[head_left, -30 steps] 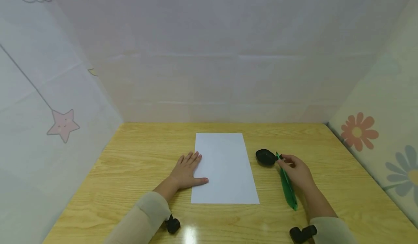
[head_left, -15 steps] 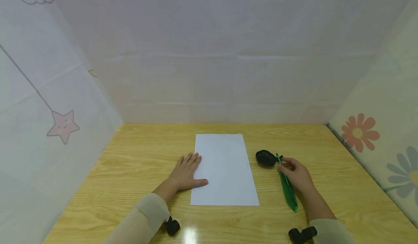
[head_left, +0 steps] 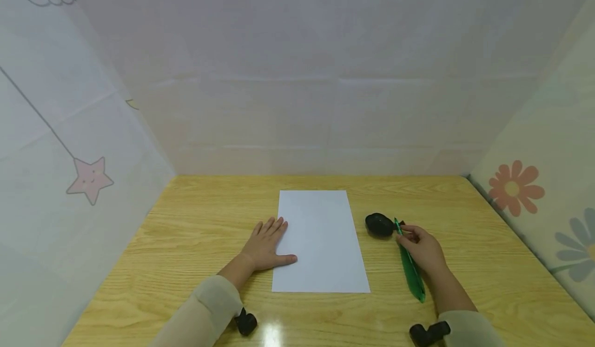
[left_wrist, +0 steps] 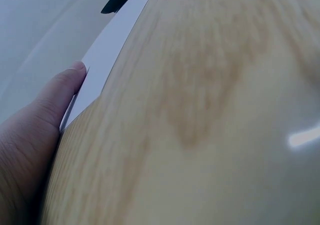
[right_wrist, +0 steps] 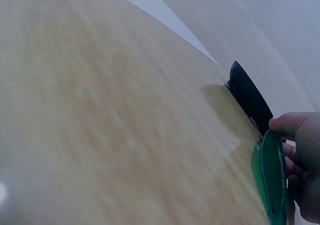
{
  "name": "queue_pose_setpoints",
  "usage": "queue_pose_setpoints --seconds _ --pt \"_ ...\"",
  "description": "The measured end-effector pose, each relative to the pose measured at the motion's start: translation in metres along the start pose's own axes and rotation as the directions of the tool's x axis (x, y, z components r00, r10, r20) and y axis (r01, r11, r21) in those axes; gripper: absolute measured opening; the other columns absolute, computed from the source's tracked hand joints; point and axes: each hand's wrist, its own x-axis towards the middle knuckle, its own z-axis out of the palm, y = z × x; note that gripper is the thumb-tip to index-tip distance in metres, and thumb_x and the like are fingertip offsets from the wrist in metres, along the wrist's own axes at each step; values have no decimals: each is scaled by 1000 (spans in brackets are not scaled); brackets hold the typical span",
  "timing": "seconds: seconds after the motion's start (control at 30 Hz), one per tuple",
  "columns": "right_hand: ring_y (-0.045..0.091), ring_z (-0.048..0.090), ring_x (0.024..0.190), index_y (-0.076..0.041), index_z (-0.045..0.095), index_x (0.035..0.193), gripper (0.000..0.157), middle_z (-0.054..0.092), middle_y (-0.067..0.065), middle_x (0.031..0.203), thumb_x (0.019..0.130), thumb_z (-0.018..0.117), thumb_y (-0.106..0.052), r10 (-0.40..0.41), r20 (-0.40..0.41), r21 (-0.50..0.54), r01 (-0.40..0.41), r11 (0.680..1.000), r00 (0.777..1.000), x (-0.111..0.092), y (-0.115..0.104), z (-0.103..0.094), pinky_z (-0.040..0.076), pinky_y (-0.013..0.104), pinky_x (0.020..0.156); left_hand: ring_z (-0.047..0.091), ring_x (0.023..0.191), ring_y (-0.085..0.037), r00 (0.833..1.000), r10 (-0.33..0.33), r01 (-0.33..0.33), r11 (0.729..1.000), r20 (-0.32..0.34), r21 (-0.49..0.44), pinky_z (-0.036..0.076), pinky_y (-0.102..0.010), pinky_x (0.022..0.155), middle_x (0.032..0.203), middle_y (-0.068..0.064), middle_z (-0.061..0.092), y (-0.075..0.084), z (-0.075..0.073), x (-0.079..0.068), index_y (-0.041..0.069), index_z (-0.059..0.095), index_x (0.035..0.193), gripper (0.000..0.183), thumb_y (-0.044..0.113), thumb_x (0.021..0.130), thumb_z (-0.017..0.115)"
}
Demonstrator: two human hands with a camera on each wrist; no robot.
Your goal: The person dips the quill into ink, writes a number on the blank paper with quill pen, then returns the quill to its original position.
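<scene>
My left hand (head_left: 262, 248) lies spread at the left edge of a white sheet of paper (head_left: 321, 241), its thumb resting on the sheet. In the left wrist view, the left thumb (left_wrist: 55, 92) presses on the edge of the paper. My right hand (head_left: 423, 246) pinches a long, narrow green leaf-shaped thing (head_left: 411, 274) near its pointed far end. Just left of those fingers is a rounded, glossy black object (head_left: 379, 225) with a narrow end towards the hand. In the right wrist view, the black object (right_wrist: 247, 97) stands close beyond the green thing (right_wrist: 273, 175); whether they touch is unclear.
The wooden table (head_left: 204, 207) has a pale cloth backdrop (head_left: 297, 104) behind it and printed cloths on both sides. Small black devices sit at both wrists, the left one (head_left: 246, 322) and the right one (head_left: 428, 332). Light glares off the table's front.
Both hands, the paper, the green thing and the black object stay nearly still. Only a very slight shift of the view shows.
</scene>
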Motion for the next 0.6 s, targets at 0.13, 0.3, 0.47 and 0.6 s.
queue_pose_setpoints --seconds 0.13,0.3,0.47,0.6 --pt "29 62 100 0 56 133 49 65 22 116 97 59 -33 11 -21 7 -11 1000 1000 0 1 1 47 24 71 8 154 -28 1000 -10 10 1000 8 5 7 -54 123 166 -6 14 1 -1 0 12 17 158 101 74 85 50" --pt "17 61 94 -4 55 136 48 66 19 118 98 58 -35 58 -30 61 -56 997 998 -1 -1 1 47 21 69 7 154 -28 1000 -9 9 1000 7 6 7 -54 124 166 -6 13 0 2 0 13 17 158 101 75 85 50" --pt "3 56 82 -5 53 137 49 66 16 114 99 56 -36 103 -42 129 -96 987 994 -2 -6 1 46 21 66 7 154 -27 1000 -11 11 1000 -7 -6 7 -54 124 166 -5 13 -1 4 0 13 16 158 101 75 85 49" --pt "-2 54 78 -5 55 136 45 65 14 110 100 55 -33 101 -75 142 -89 986 992 -2 -10 2 47 20 66 8 154 -27 1000 -20 20 1000 -1 2 7 -54 124 166 -5 14 1 0 0 13 17 158 101 75 85 49"
